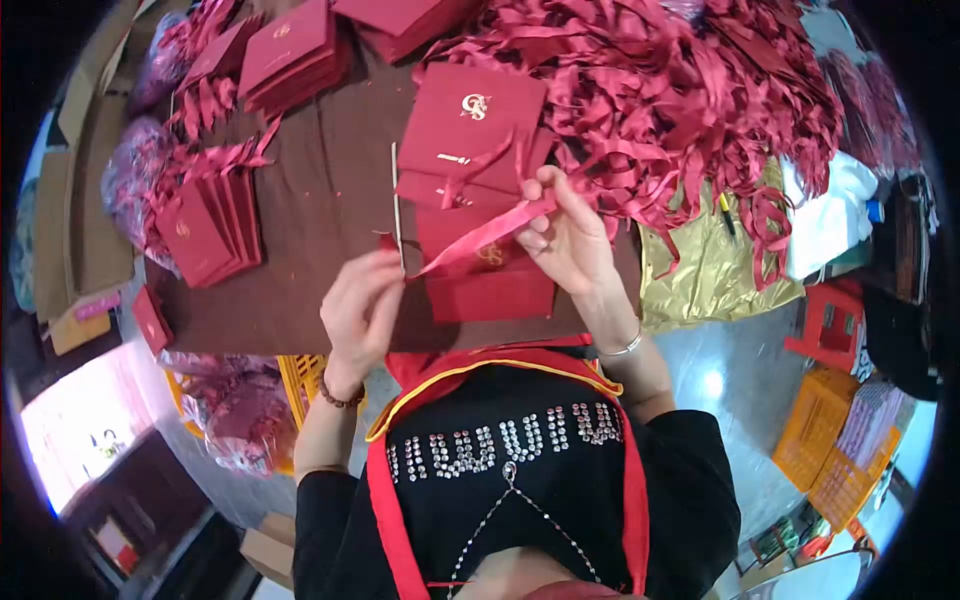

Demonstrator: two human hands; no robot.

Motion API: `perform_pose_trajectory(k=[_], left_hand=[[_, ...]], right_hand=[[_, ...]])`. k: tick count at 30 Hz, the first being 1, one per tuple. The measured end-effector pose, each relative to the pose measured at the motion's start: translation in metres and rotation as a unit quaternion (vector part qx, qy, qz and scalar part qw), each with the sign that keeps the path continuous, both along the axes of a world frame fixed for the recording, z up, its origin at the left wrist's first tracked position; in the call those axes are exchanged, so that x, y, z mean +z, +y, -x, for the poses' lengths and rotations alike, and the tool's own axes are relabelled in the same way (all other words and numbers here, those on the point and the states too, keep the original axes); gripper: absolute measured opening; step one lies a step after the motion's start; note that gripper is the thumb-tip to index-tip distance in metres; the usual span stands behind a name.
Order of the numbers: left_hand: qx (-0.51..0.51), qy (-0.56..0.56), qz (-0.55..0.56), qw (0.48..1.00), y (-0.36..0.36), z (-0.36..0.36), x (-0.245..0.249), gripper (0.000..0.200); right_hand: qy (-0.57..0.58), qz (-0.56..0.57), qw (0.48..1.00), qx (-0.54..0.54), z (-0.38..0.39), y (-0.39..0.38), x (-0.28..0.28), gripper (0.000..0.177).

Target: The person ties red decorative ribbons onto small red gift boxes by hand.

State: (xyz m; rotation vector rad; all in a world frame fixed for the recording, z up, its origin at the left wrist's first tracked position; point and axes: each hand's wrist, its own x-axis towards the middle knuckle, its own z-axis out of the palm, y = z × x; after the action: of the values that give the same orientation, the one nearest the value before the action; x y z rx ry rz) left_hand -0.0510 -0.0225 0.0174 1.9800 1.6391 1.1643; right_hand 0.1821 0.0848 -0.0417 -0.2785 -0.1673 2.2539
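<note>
A strip of red ribbon stretches between my two hands. My left hand pinches its lower end together with a thin pale stick, which points away from me. Thumb and fingers of my right hand are closed on the ribbon's other end, a little higher and to the right. Below the ribbon lie flat red paper pouches with a gold logo, partly overlapping. Another red pouch with a logo lies just beyond them. Loose ribbon crosses its lower edge.
A big heap of red ribbons covers the table's far right. Stacked red pouches stand far left, with a fanned row nearer. On gold plastic rests a yellow-black pen. Orange crates stand on the floor at right.
</note>
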Motion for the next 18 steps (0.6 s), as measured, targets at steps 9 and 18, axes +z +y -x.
perform_pose_trajectory(k=[9, 18], left_hand=[[0.285, -0.33, 0.088, 0.896, -0.01, 0.035, -0.056, 0.012], [0.198, -0.706, 0.076, 0.676, -0.001, 0.06, -0.061, 0.05]], right_hand=[[-0.287, -0.148, 0.936, 0.137, 0.015, -0.04, 0.027, 0.039], [-0.348, -0.41, 0.786, 0.305, 0.019, -0.079, 0.012, 0.043]])
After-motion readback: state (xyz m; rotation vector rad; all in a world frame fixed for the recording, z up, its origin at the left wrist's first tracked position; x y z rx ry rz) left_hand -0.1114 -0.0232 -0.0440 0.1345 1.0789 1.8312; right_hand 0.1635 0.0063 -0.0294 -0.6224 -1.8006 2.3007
